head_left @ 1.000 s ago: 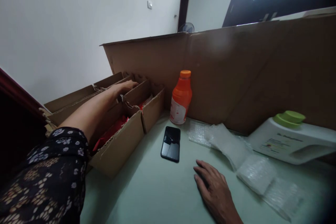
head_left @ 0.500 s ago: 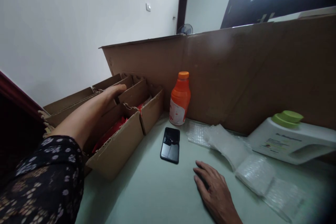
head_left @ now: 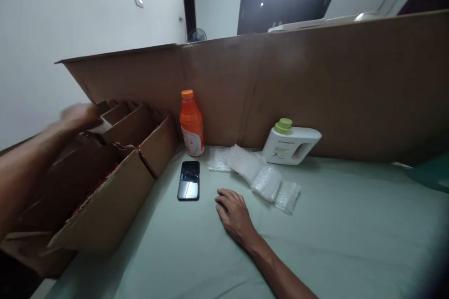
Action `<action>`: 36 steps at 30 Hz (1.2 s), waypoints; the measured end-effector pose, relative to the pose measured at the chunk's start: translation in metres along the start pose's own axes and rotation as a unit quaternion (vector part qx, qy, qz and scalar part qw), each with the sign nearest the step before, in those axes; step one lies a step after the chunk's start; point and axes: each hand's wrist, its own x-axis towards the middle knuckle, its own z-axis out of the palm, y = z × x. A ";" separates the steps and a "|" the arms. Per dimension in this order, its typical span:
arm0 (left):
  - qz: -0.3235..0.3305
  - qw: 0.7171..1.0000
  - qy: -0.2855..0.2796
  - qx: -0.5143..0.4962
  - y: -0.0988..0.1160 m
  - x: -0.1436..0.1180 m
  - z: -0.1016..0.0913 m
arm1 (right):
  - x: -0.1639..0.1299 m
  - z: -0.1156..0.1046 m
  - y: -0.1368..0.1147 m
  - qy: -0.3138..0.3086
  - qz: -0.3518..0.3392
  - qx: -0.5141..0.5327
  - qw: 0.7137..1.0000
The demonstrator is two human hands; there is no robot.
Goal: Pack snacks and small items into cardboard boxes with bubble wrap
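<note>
A tall cardboard screen (head_left: 315, 88) stands along the back of the pale green table (head_left: 333, 233), folded at a shallow angle behind everything else. At the left end sit open cardboard boxes (head_left: 105, 196) with inner dividers and something red showing along an edge. The person's left hand (head_left: 79, 117) hovers over the far boxes, blurred; it seems to pinch a small white thing (head_left: 101, 127) just at the fingertips, though I cannot tell for sure whether the grip is closed on it or what it is. The right hand (head_left: 235, 212) lies flat on the table, palm down and fingers loosely spread, holding nothing. A white jug with a green cap (head_left: 293, 142) lies on its side against the screen. An orange bottle (head_left: 191, 124) stands upright beside the boxes. Bubble-wrap pieces (head_left: 259, 175) trail between jug and right hand. A dark phone (head_left: 188, 180) lies face up just left of that hand.
</note>
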 end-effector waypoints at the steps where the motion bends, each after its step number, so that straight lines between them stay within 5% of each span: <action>1: -0.023 0.999 0.019 0.035 0.005 -0.007 -0.012 | 0.000 0.000 -0.001 -0.001 0.003 0.003 1.000; 3: -0.021 0.994 0.075 0.079 0.025 -0.030 -0.032 | 0.000 0.001 -0.002 -0.006 0.008 0.007 1.000; 6: 0.107 0.982 0.079 -0.137 0.082 -0.075 -0.033 | 0.000 0.002 -0.004 -0.010 0.017 0.006 1.000; 9: 0.222 0.941 -0.039 -0.251 0.155 -0.109 0.013 | -0.001 -0.001 -0.006 -0.011 0.020 -0.002 1.000; 13: 0.230 0.944 -0.161 -0.173 0.217 -0.122 0.110 | -0.002 -0.005 -0.009 -0.020 0.013 -0.014 1.000; 17: 0.245 0.943 -0.204 -0.095 0.223 -0.144 0.173 | 0.000 -0.005 -0.014 -0.039 0.014 -0.028 0.999; 21: 0.296 0.933 -0.197 -0.058 0.229 -0.167 0.186 | 0.005 -0.015 -0.024 -0.070 0.005 -0.047 0.996; 24: 0.345 0.917 -0.195 -0.051 0.245 -0.166 0.190 | 0.000 -0.045 -0.023 -0.085 -0.006 -0.071 0.994; 30: 0.378 0.900 -0.213 -0.040 0.254 -0.152 0.226 | -0.033 -0.115 0.044 0.001 0.071 -0.176 0.982; 36: 0.336 0.918 -0.211 -0.016 0.238 -0.161 0.248 | 0.011 -0.087 0.095 -0.009 0.064 -0.204 0.977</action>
